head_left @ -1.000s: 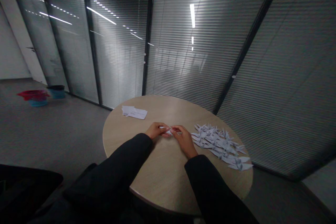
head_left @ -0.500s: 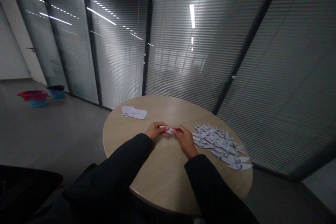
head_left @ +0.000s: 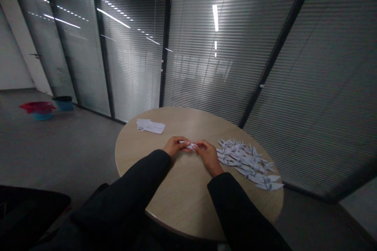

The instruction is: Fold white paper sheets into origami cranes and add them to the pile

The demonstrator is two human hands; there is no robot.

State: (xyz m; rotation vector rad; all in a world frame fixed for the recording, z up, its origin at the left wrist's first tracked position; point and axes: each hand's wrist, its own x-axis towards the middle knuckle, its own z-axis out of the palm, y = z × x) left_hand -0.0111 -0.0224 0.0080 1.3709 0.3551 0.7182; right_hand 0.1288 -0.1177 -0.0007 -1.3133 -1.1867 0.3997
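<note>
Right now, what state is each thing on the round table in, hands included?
left hand: closed on the folded paper, from the left
right hand: closed on the same paper, from the right
folded white paper: folded, pinched between both hands; exact shape too small to tell
origami paper cranes: folded, lying in a loose overlapping pile right of the hands, untouched
white paper slips: flat, slightly fanned stack at the far side, untouched
round wood-grain table: bearing all of these
</note>
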